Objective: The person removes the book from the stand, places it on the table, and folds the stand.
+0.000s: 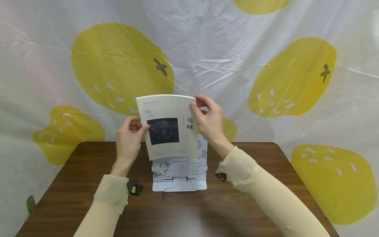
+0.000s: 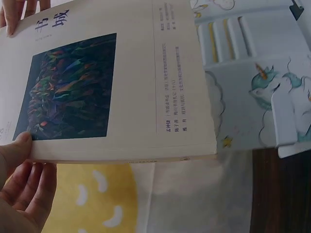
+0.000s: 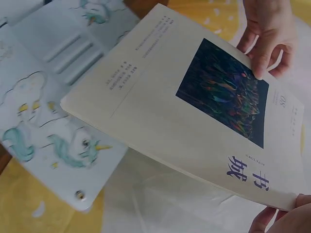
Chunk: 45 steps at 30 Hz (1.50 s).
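A cream magazine (image 1: 168, 151) with a dark picture on its cover is held up between both hands, tilted a little. My left hand (image 1: 128, 138) pinches its left edge, thumb on the cover and fingers behind. At the upper right corner my right hand (image 1: 211, 120) pinches it the same way. In the left wrist view the magazine (image 2: 138, 97) shows its spine along the lower side. Behind and below it stands a white book stand (image 1: 177, 184) with unicorn drawings, its upper part partly hidden by the magazine.
The stand rests on a dark brown wooden table (image 1: 97, 197). Behind the table hangs a white cloth (image 1: 207, 39) printed with large yellow fruit. Black straps (image 1: 135, 189) sit at the cuffs of the cream sleeves.
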### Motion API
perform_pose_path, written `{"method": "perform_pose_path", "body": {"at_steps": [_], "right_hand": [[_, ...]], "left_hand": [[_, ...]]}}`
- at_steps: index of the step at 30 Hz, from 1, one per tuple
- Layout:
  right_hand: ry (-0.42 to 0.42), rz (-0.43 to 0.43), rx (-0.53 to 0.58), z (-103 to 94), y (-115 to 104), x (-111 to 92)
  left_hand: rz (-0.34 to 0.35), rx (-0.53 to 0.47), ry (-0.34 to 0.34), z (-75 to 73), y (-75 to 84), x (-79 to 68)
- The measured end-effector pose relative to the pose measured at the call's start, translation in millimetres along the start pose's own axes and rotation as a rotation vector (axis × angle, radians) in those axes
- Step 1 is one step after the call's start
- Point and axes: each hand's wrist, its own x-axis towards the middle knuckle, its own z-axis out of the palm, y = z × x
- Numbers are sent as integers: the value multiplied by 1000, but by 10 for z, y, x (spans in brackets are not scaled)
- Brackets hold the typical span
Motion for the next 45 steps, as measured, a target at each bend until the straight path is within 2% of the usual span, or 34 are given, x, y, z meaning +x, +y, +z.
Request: {"method": "perform_pose_path", "body": {"at_steps": [7, 17, 25, 32, 36, 40, 45], "right_hand": [[-3, -3, 61, 171, -91, -28], [-46, 30, 156, 459, -166, -147], [-95, 29, 163, 598, -544, -223], [-130, 46, 227, 799, -392, -244], [-141, 65, 236, 884, -402, -308], [-132, 89, 265, 992, -399, -398], [-132, 115, 273, 1143, -385, -512]], "left_hand": [[21, 62, 16, -276, 31, -4], [12, 161, 9, -697, 18, -41], [-17, 248, -7, -993, 44, -51], [-33, 246, 25, -1252, 43, -29], [-40, 238, 24, -1372, 20, -53], [-36, 245, 14, -1485, -50, -92], [-17, 257, 41, -1635, -163, -156]]}}
